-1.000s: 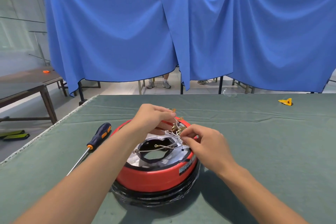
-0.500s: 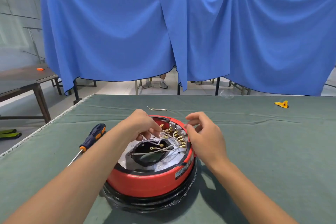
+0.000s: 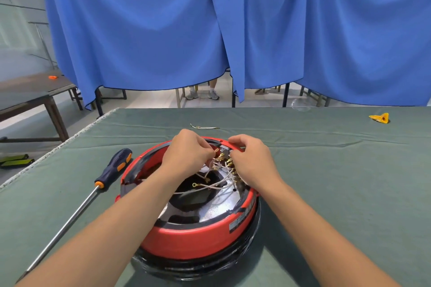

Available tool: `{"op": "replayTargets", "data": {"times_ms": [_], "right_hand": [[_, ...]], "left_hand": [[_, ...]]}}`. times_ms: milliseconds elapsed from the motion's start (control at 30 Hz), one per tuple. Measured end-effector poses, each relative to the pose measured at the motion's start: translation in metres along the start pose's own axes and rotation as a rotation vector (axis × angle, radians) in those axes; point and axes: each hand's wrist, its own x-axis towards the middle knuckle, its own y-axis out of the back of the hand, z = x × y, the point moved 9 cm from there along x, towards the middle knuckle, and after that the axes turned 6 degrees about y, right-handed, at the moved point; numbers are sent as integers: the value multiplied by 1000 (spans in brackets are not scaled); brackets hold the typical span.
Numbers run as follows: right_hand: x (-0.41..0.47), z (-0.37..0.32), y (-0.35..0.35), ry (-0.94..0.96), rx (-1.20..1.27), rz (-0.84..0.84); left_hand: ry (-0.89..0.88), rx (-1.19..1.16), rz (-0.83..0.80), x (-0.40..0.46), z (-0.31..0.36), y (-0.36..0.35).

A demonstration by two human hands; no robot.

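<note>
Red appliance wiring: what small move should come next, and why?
Probably pull the white wire's terminal free with the left hand while the right hand steadies the brass terminal row: both hands pinch there, and one loose wire lies on the cloth beyond.

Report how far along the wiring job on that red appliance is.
Done: the appliance is open underneath, and one wire lies loose on the cloth. In hand: left hand and right hand pinch terminals at the far rim. Left: several white wires attached; the screwdriver lies idle.
</note>
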Motion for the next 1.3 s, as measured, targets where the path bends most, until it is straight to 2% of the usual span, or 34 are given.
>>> {"op": "replayTargets", "data": {"times_ms": [1300], "right_hand": [[-5, -7, 4, 7, 34, 42]], "left_hand": [[1, 39, 59, -4, 7, -3]]}}
